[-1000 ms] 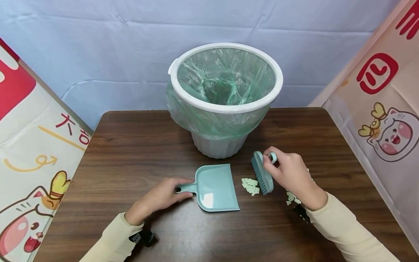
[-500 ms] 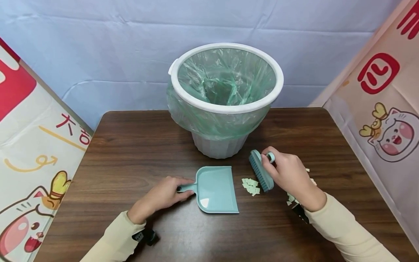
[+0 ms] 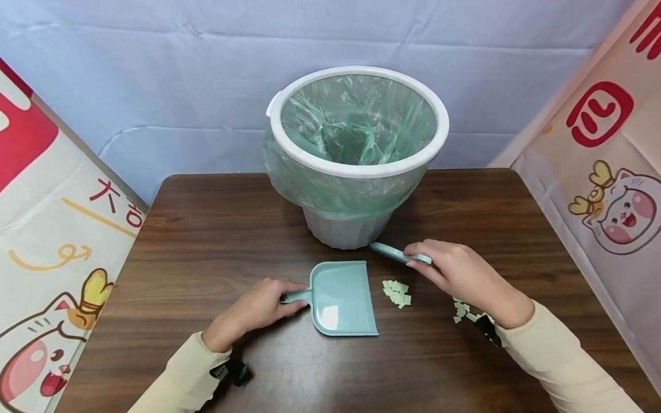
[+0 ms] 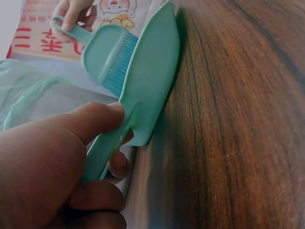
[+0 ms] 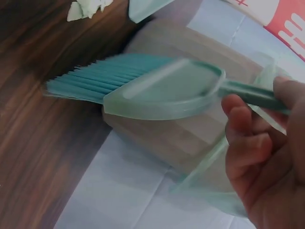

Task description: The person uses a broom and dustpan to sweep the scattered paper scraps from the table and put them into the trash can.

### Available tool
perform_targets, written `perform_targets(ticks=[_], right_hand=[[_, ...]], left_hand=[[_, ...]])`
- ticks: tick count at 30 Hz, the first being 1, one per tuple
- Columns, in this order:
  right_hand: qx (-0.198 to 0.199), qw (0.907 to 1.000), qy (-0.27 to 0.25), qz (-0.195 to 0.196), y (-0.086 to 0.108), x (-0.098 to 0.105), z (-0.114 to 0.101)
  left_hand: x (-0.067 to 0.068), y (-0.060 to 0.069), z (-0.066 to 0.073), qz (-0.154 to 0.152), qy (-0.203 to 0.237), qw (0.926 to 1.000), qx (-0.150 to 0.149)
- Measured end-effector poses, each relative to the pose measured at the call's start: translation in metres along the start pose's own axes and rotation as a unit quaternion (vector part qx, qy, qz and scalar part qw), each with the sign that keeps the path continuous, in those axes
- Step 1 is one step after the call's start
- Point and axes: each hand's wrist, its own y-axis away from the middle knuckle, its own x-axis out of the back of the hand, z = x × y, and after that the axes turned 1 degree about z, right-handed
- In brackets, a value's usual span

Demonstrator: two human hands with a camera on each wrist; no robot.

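My left hand [image 3: 260, 307] grips the handle of a light teal dustpan [image 3: 341, 298], which lies on the table with its straight edge facing right. In the left wrist view the thumb presses on top of the dustpan [image 4: 152, 71] handle. My right hand [image 3: 462, 275] holds a matching hand brush [image 3: 392, 252] by its handle, close to the base of the bin. Blue bristles show on the brush [image 5: 167, 95] in the right wrist view. A small pile of pale green paper scraps [image 3: 396, 292] lies between the dustpan and the right hand.
Behind the dustpan stands a white bin [image 3: 346, 229] lined with a green plastic bag [image 3: 330, 195]. More paper scraps [image 3: 459, 310] lie by the right wrist, partly hidden by it. Printed cloths hang at both sides of the wooden table [image 3: 206, 229].
The brush has swung from beside the scraps to the bin's base, turning so its narrow side faces up. The dustpan has shifted only slightly; the scrap pile looks the same.
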Motion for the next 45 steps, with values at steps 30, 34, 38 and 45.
perform_targets(ticks=[30, 34, 38, 45], right_hand=[[-0.126, 0.9865, 0.104, 0.008, -0.003, -0.030, -0.050], [-0.115, 0.9884, 0.099, 0.004, -0.009, -0.042, -0.058], [-0.100, 0.9923, 0.072, 0.004, -0.015, -0.051, -0.064], [-0.079, 0.9960, 0.026, 0.032, -0.021, -0.061, -0.070]], left_hand=[[0.000, 0.001, 0.002, -0.006, -0.013, 0.9999, 0.001], [0.000, 0.001, 0.002, -0.006, -0.014, 0.9999, 0.003], [0.001, 0.002, 0.003, -0.010, -0.010, 0.9999, 0.008], [0.001, 0.000, 0.002, -0.011, -0.012, 0.9999, 0.003]])
